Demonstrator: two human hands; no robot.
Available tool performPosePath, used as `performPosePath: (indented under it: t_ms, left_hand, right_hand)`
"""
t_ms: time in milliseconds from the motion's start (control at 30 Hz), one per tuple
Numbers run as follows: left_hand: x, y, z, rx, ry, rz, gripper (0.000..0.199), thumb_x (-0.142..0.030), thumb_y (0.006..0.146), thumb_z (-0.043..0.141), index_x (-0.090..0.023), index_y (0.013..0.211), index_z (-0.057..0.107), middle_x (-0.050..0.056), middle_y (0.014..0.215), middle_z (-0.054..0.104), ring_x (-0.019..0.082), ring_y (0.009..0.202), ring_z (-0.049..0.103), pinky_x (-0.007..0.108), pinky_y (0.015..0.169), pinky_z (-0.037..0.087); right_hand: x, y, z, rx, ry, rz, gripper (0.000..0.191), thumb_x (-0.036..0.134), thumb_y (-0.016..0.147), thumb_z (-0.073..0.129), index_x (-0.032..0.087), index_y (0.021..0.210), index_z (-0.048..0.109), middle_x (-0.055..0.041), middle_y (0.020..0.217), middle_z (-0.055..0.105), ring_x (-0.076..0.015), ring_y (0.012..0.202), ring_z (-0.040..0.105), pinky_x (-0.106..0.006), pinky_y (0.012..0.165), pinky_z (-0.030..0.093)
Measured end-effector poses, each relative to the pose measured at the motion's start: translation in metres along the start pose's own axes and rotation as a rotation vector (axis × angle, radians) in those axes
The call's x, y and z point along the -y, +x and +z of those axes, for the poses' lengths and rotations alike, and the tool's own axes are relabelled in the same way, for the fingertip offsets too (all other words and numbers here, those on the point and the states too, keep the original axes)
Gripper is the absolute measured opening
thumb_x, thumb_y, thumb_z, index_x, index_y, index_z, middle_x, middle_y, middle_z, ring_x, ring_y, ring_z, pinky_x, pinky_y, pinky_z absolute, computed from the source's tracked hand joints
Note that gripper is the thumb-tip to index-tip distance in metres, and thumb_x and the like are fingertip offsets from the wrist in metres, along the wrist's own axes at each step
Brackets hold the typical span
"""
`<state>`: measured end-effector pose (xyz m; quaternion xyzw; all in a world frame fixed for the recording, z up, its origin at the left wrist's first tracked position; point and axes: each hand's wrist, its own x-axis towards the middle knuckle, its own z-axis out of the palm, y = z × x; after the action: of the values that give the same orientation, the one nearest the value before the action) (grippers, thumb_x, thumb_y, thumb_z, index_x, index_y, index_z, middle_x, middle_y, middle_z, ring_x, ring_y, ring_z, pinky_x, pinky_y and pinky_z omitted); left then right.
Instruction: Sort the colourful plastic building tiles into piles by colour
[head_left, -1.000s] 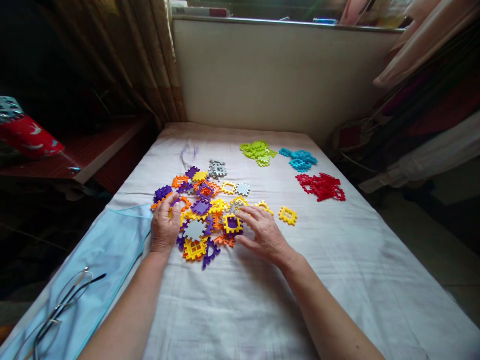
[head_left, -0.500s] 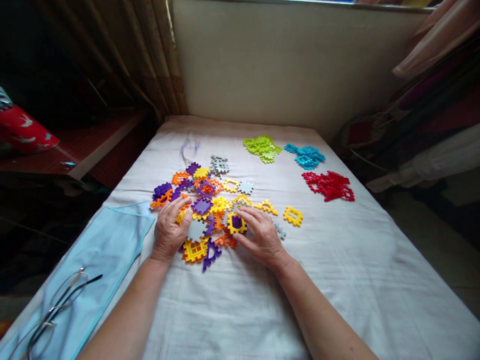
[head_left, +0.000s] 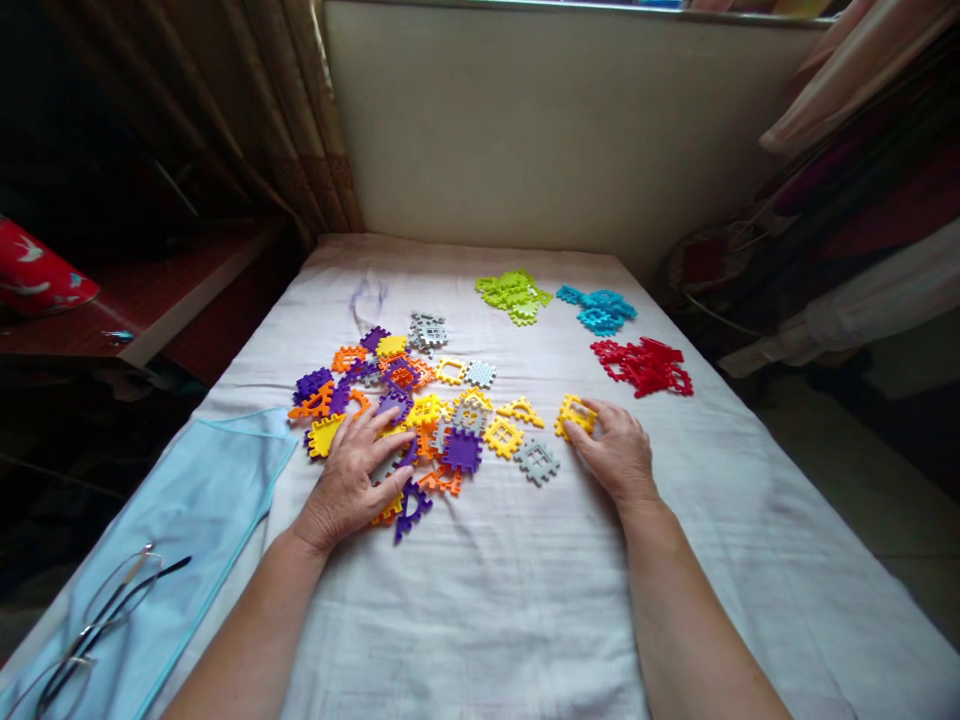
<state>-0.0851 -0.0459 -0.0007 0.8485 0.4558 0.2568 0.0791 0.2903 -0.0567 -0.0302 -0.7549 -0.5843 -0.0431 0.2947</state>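
My left hand (head_left: 358,475) lies with fingers spread over the mixed pile, above purple, orange and grey pieces. A yellow piece (head_left: 325,437) sits just beyond its fingers. At the right, my right hand (head_left: 616,450) pinches a yellow window piece (head_left: 574,416) between thumb and fingers. A purple square (head_left: 462,451), another yellow window piece (head_left: 503,437) and a grey window piece (head_left: 537,461) lie between the two hands. A yellow triangular piece (head_left: 520,411) is behind them.
Green pieces (head_left: 514,295), blue pieces (head_left: 601,310) and red pieces (head_left: 643,367) form separate piles farther back on the right of the white sheet (head_left: 525,600). Glasses (head_left: 101,625) rest on a light blue cloth (head_left: 172,520) at the left.
My right hand has moved right, from the mixed pile to the yellow piece there, and closed on it. My left hand has spread over the pile. The grey window piece is now uncovered.
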Motion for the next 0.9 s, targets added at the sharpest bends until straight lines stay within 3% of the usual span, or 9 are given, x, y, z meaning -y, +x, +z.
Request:
performPosePath:
  t_ms: [233, 633, 767, 900]
  left_hand:
    - [0.007, 0.0, 0.001, -0.102, -0.019, 0.02, 0.028, -0.032, 0.09, 0.051, -0.027, 0.112, 0.068, 0.006, 0.134, 0.061, 0.027, 0.135, 0.046, 0.057, 0.114, 0.032]
    - [0.013, 0.0, 0.001, -0.277, -0.116, -0.189, 0.029, -0.033, 0.092, 0.047, -0.024, 0.108, 0.069, 0.006, 0.122, 0.068, 0.022, 0.117, 0.062, 0.046, 0.107, 0.046]
    - [0.01, 0.001, -0.002, -0.313, -0.169, -0.253, 0.03, -0.036, 0.092, 0.047, -0.021, 0.107, 0.069, 0.007, 0.12, 0.07, 0.021, 0.114, 0.064, 0.042, 0.105, 0.048]
    - [0.012, 0.001, -0.002, -0.362, -0.223, -0.307, 0.032, -0.038, 0.092, 0.047, -0.019, 0.108, 0.068, 0.008, 0.117, 0.071, 0.021, 0.111, 0.065, 0.04, 0.102, 0.05]
  right_hand:
    - [-0.001, -0.001, 0.0, 0.026, 0.014, 0.039, 0.039, 0.046, 0.078, 0.062, 0.022, 0.108, 0.07, -0.0103, 0.112, 0.068, -0.0274, 0.104, 0.059, -0.043, 0.092, 0.043]
    - [-0.001, -0.004, 0.003, -0.008, 0.005, 0.021, 0.037, 0.047, 0.077, 0.061, 0.024, 0.105, 0.07, -0.0095, 0.116, 0.066, -0.0284, 0.106, 0.057, -0.045, 0.091, 0.042]
    - [0.026, -0.006, -0.003, -0.093, 0.077, -0.077, 0.029, 0.04, 0.083, 0.058, 0.022, 0.101, 0.071, -0.0096, 0.114, 0.068, -0.0272, 0.105, 0.058, -0.044, 0.093, 0.042]
    - [0.083, -0.019, -0.005, -0.022, 0.235, -0.37, 0.019, 0.034, 0.087, 0.058, 0.025, 0.098, 0.071, -0.0065, 0.111, 0.069, -0.0243, 0.108, 0.059, -0.043, 0.099, 0.041]
